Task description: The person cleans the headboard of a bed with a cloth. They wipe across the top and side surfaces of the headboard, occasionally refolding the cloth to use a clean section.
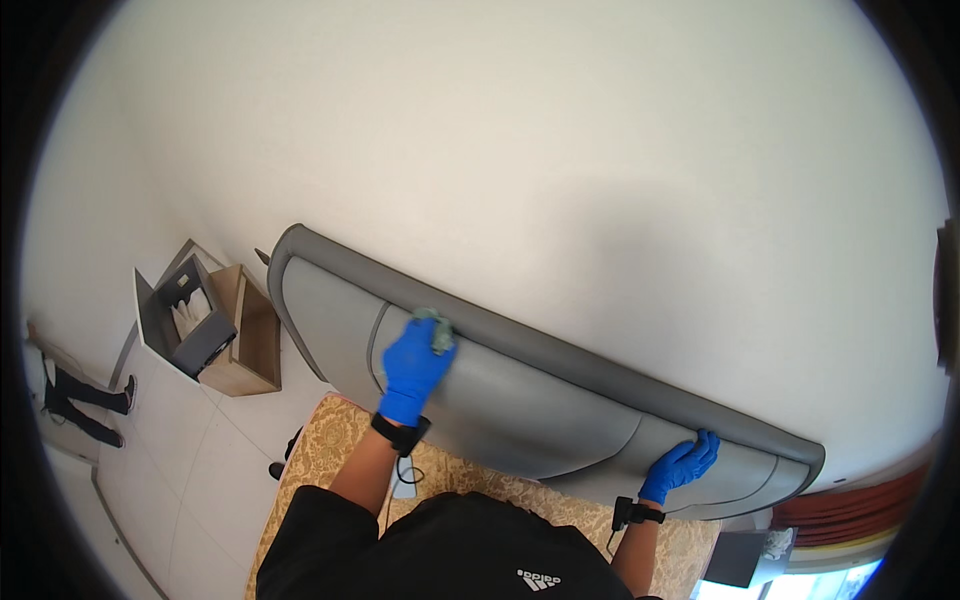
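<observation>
Across the view stands a grey padded headboard (pixel 510 405) with a darker rolled upper edge (pixel 540 345), set against a pale wall. My left hand (pixel 416 364), in a blue glove, holds a crumpled greenish cloth (pixel 437 330) against the headboard just below that roll, near a vertical seam on the left. My right hand (pixel 681 466), gloved in blue too, rests on the padding toward the right end, fingers up near the roll; I see nothing in it. Below the headboard lies a gold patterned mattress (pixel 330 435).
A phone-like device (pixel 404 480) lies on the mattress, with a cable beside it. Left of the bed are a wooden cabinet (pixel 259 337) and a dark box (pixel 187 315) holding white cloth. Another person's legs (pixel 86 401) show at far left. A dark nightstand (pixel 742 559) and red curtain (pixel 847 510) are at right.
</observation>
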The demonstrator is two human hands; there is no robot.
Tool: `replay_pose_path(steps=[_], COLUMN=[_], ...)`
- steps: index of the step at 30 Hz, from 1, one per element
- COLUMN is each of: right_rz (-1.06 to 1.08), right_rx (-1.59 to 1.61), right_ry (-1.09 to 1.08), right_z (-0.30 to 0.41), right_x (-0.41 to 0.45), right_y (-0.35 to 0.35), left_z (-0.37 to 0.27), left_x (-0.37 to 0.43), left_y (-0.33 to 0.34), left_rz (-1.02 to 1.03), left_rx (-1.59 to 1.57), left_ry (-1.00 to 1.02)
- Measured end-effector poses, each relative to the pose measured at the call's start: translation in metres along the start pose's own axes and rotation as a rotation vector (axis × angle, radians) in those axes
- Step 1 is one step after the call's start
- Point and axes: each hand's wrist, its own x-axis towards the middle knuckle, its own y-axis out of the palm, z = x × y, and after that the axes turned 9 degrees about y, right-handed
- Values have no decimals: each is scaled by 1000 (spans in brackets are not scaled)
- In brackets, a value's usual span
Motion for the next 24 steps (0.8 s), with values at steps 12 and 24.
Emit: replay_pose_path(steps=[12,24], right_rz=[47,14], right_rx=[-9,-35], right_ry=[-13,-31], right_z=[0,1], right_x=[4,2], right_y=[5,6], left_z=[-54,5], left_x=[4,10], left_y=[-8,-19], left_rz=[277,127], left_rx=[-125,-61], left_ry=[72,-95])
